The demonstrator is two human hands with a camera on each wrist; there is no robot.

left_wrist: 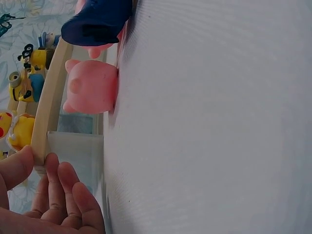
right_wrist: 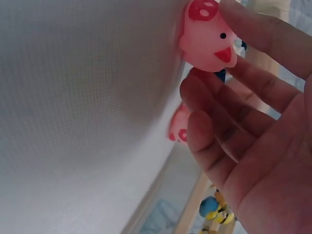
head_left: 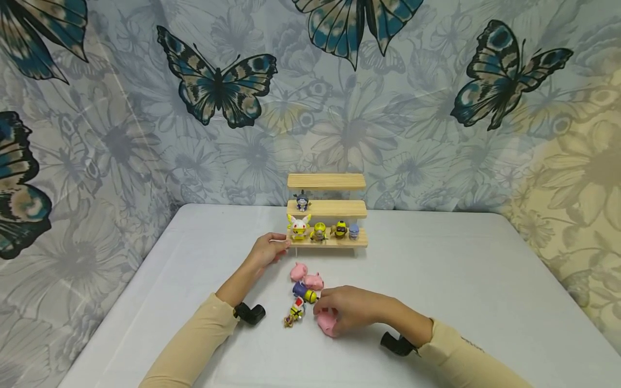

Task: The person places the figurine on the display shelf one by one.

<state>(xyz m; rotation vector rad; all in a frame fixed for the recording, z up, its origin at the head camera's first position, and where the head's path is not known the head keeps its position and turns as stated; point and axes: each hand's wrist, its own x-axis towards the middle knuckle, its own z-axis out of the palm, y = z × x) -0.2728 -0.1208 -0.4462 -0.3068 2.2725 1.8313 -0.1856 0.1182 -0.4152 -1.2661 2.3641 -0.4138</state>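
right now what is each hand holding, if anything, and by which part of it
The right hand holds the nearest pink pig around its body. The left hand holds the wooden shelf by the left end of its lowest board.

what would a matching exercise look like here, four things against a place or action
Column 1
1. left hand
2. right hand
3. light blue figure
4. dark purple figure

Column 2
A. alone on the middle shelf
B. holds a pink pig
C. grips the bottom shelf at its left end
D. right end of bottom shelf

Pairs: 1-C, 2-B, 3-D, 4-A
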